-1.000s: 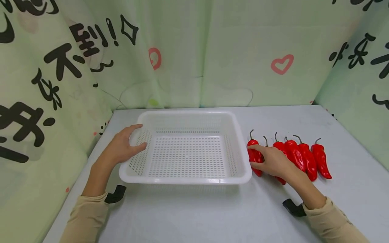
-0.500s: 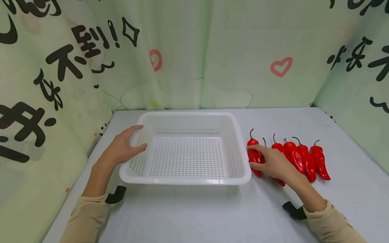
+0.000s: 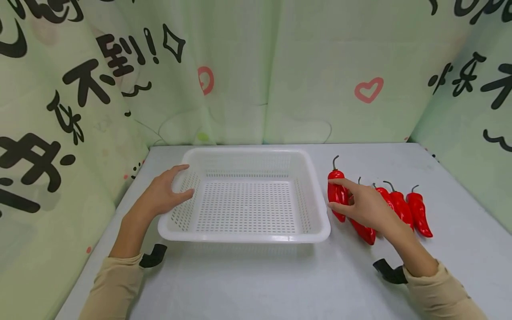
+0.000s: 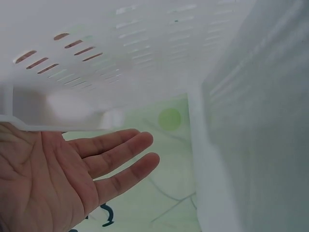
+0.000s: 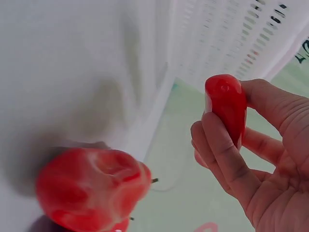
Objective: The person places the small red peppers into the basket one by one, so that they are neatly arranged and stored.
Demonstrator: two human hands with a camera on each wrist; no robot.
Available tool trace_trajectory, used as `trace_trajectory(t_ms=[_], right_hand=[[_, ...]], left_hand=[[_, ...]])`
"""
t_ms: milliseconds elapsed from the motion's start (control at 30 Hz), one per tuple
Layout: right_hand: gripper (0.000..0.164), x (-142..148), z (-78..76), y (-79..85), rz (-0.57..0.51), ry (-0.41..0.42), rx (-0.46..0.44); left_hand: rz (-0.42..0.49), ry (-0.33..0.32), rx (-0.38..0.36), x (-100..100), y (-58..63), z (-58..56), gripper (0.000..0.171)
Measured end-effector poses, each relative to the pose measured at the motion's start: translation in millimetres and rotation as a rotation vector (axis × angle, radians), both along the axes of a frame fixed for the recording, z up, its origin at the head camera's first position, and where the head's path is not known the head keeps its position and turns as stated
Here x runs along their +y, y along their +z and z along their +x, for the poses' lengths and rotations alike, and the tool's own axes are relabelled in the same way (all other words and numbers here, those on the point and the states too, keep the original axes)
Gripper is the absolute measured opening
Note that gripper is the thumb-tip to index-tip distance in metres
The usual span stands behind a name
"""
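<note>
A white perforated plastic basket [image 3: 244, 238] stands on the table in the head view. My left hand [image 3: 160, 195] holds its left rim, thumb over the inside; in the left wrist view several fingers [image 4: 120, 164] reach out straight beneath the rim. Just beyond the basket's right side, my right hand [image 3: 372, 206] pinches a red chili pepper [image 3: 336, 194] with its stem pointing up and away. The right wrist view shows this pepper [image 5: 229, 104] between thumb and fingers, apart from the table. Part of it is hidden by the fingers.
Several more red peppers [image 3: 418, 213] lie side by side on the white table [image 3: 256, 280] to the right, partly behind the right hand. One pepper [image 3: 364, 232] lies just under that hand. Pale green printed curtains [image 3: 312, 80] enclose the back and sides.
My right hand has raised the pepper and moved it slightly away from me, uncovering more of the pepper beneath. The left hand and the basket have stayed in place.
</note>
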State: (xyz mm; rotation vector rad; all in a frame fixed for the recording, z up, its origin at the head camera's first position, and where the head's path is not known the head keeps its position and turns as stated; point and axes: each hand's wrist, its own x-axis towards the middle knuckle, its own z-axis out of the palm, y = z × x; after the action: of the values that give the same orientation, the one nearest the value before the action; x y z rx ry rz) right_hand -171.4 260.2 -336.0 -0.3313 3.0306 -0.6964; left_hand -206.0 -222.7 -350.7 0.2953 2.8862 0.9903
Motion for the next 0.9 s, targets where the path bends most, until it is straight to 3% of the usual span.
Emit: trace_trajectory(t_ms=[333,900], right_hand=[[0.076,-3.6,-0.8,27.8,-0.048,0.015,0.032],[0.071,-38.7,-1.2,62.9,-0.075,0.085,0.146]], left_hand=[[0.004,0.013,-0.032,-1.4,0.3,-1.2,0.079],[0.004,0.024,-0.057,-1.8,0.3,-1.8,0.077]])
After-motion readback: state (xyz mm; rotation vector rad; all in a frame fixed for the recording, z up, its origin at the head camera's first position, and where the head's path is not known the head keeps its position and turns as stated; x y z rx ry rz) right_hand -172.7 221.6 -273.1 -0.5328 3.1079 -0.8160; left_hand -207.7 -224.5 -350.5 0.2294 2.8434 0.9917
